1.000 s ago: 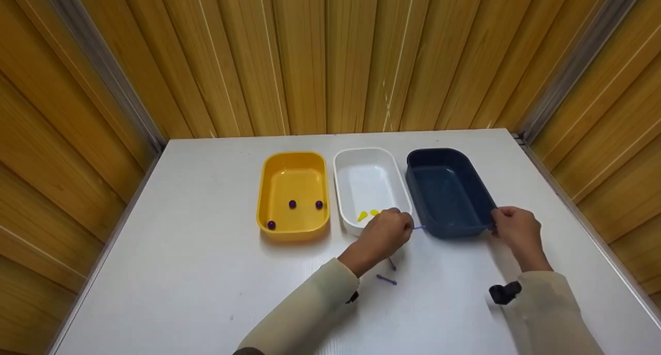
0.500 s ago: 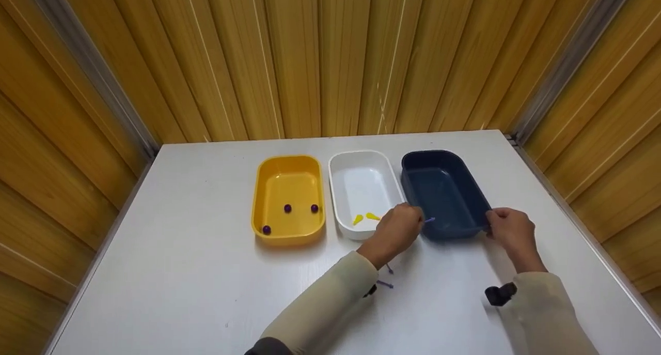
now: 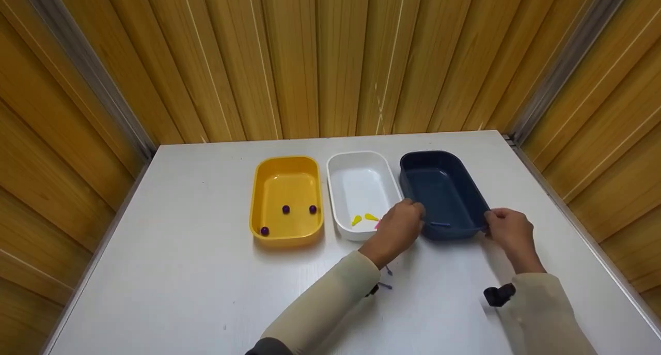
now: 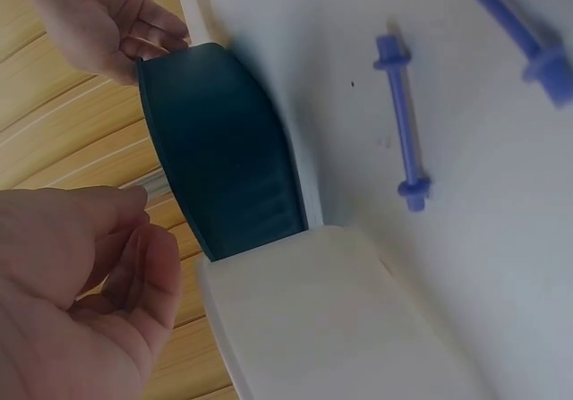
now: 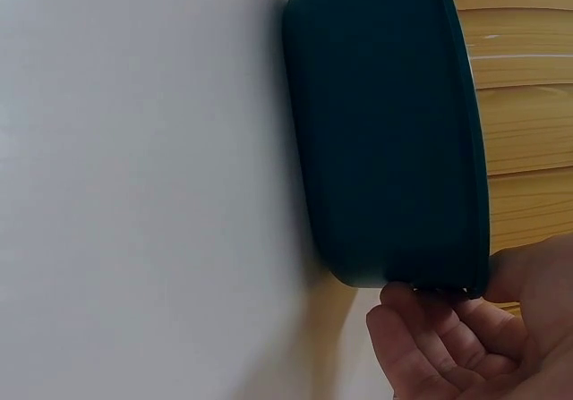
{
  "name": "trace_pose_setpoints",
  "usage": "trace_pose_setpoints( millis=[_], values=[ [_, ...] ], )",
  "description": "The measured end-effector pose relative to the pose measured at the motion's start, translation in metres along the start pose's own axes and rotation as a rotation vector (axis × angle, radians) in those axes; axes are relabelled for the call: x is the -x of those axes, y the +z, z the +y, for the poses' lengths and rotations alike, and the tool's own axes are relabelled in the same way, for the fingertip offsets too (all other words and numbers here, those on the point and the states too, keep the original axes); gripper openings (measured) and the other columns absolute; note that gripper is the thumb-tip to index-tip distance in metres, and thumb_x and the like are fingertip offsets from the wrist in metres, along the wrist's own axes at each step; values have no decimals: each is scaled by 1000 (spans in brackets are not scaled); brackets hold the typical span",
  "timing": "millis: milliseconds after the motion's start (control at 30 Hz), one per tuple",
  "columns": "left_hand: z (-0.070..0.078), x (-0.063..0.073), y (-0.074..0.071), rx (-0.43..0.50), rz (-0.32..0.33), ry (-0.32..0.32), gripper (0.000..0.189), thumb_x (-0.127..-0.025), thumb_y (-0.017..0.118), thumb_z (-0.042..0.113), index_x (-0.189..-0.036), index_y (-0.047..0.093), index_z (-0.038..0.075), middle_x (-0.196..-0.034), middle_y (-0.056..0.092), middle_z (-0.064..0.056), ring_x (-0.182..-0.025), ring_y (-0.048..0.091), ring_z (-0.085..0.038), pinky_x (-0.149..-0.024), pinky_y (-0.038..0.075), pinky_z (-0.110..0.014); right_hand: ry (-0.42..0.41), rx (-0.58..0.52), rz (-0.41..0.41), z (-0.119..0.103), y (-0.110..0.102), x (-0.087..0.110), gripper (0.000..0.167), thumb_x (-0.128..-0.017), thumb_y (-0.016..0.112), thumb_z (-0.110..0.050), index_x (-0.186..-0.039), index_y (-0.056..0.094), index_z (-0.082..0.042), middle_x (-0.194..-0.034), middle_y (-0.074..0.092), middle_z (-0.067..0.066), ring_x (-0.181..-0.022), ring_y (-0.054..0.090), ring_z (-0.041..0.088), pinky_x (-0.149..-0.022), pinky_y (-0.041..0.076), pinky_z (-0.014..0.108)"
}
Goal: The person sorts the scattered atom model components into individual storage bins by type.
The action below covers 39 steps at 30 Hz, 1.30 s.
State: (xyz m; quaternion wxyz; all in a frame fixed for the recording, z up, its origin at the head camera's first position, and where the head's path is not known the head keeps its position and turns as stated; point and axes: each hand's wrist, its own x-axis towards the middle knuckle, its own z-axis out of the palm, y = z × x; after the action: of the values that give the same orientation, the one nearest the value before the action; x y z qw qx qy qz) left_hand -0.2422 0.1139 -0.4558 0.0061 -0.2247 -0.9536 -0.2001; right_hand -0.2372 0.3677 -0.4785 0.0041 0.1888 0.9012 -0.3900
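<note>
My right hand (image 3: 511, 236) pinches the near right corner of the dark blue tray (image 3: 467, 189), thumb over the rim (image 5: 479, 275) and fingers beneath. A short blue-purple rod (image 3: 440, 224) lies on that tray's floor near its front. Above the gap between the white tray (image 3: 333, 189) and the dark blue one is my left hand (image 3: 395, 228), its fingers loosely bent and nothing showing between fingertips and thumb. On the table below it, two more purple rods with collared ends, one a straight rod (image 4: 405, 127) and one a larger-looking rod (image 4: 510, 24), lie apart.
Yellow teardrop-shaped pieces (image 3: 371, 217) and a partly hidden pink piece (image 3: 377, 224) lie in the white tray's near end. The yellow tray (image 3: 253, 205) at left holds three dark purple balls (image 3: 286, 209). Wood-look panels (image 3: 341, 60) stand behind the table.
My left hand moved right to the dark blue tray and let go of the purple rod, which now lies inside. The right hand keeps its hold on the tray.
</note>
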Motion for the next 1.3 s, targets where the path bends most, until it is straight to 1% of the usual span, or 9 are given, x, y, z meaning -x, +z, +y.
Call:
trace_pose_setpoints(
  millis=[133,267,467,733,833,967,1067,1133,1300],
  values=[
    [-3,5,-6,15,19,31,16,-100,66,20,-113,73,18,-102,67,5,-90,61,-2,-80,54,-15,-2,-3,-5,-1,-1,-1,49,-105,47,-30,-133,60,8,-104,74,19,-75,70,9,-63,54,20],
    [-6,9,-8,39,23,51,17,-101,64,19,-115,73,17,-102,69,5,-89,62,-1,-80,54,-13,2,0,-10,-1,-2,0,50,-105,46,-30,-133,59,8,-109,72,23,-79,71,13,-64,54,20],
    [-8,16,-11,45,35,47,18,-102,62,20,-115,74,17,-100,69,4,-86,61,-1,-77,54,-13,13,9,-18,-2,-2,2,51,-106,44,-31,-136,57,8,-115,70,25,-85,71,18,-65,54,21],
    [-12,30,-15,76,-39,2,21,-97,70,20,-117,76,20,-107,70,5,-93,65,-2,-81,55,-15,8,7,-28,-2,-2,1,52,-105,44,-30,-135,56,11,-114,70,26,-78,69,11,-65,55,22],
    [-16,36,-14,60,-30,10,21,-96,70,20,-116,77,22,-107,72,5,-96,67,-3,-80,56,-17,9,15,-31,-1,-2,0,52,-106,43,-31,-136,56,10,-113,70,26,-77,69,11,-66,55,22],
    [-23,43,-10,17,28,47,18,-94,72,18,-110,79,22,-103,74,5,-93,69,-5,-76,56,-18,15,7,-32,1,-1,1,52,-106,44,-31,-136,56,10,-113,70,26,-77,70,11,-66,56,22],
    [-28,50,-9,19,46,54,17,-93,73,17,-108,79,21,-100,74,4,-91,69,-5,-74,56,-18,13,-1,-29,1,-2,3,51,-105,45,-30,-135,57,10,-112,71,26,-76,71,10,-64,56,21],
    [-30,54,-9,31,32,39,18,-93,72,16,-109,79,21,-101,75,4,-91,69,-5,-75,56,-18,12,-2,-29,0,-2,3,51,-105,45,-29,-135,57,10,-112,71,26,-75,70,9,-63,56,20],
    [-38,62,-12,65,-31,-31,20,-95,71,18,-113,78,23,-105,74,5,-91,66,-5,-80,56,-19,17,7,-30,-3,-2,1,51,-106,44,-29,-136,56,10,-111,71,24,-75,68,9,-64,56,20]
  ],
)
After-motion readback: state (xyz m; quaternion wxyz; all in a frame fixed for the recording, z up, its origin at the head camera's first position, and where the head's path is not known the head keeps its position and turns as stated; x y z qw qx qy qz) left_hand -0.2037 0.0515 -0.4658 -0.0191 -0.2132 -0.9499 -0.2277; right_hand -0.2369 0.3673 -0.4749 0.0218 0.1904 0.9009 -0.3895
